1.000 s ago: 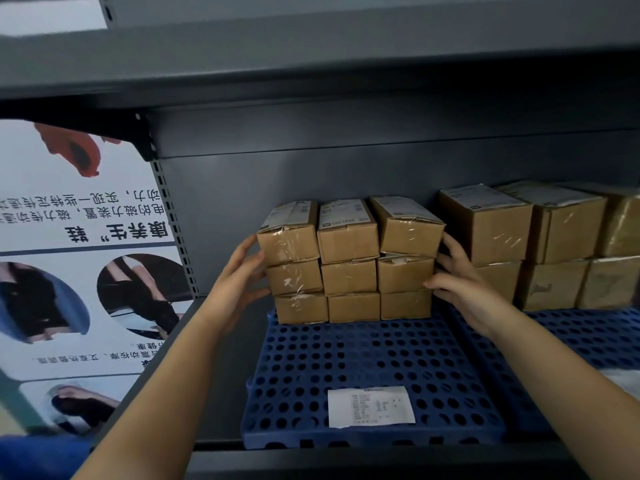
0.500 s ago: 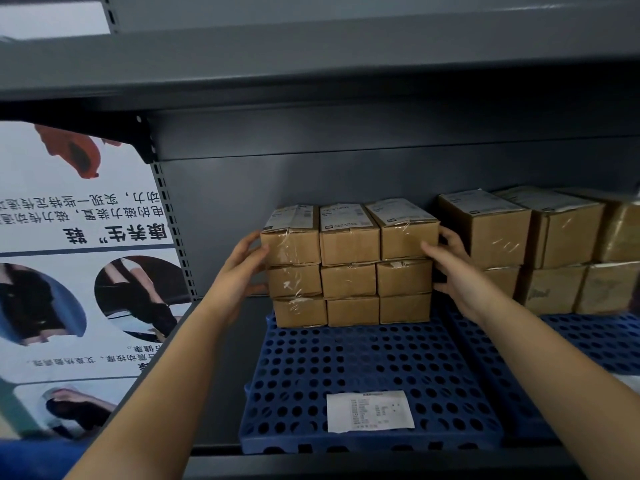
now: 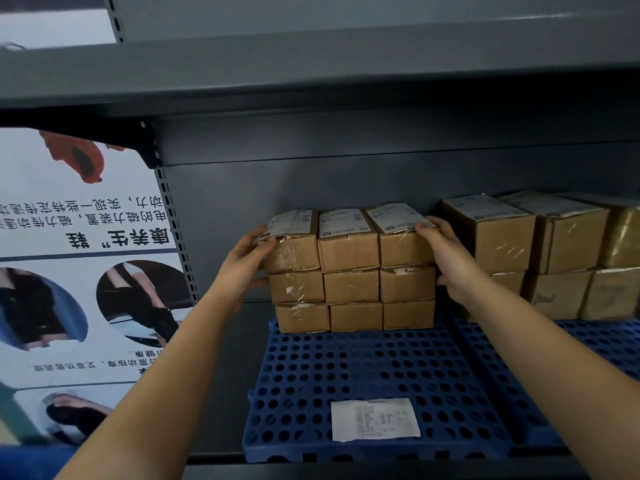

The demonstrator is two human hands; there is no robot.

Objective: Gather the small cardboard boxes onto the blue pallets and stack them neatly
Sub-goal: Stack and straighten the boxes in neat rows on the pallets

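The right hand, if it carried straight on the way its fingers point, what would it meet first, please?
The right hand points up and left, its fingers already touching the top-right box of the small stack. Going on, it would press into that box first; beyond lies the shelf's grey back panel, though depth is unclear.

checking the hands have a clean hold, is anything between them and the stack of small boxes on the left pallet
Nothing visible does. The left hand lies directly against the left side of the stack of small boxes, and the right hand against its right side, both at the top row. The larger boxes sit behind the right hand.
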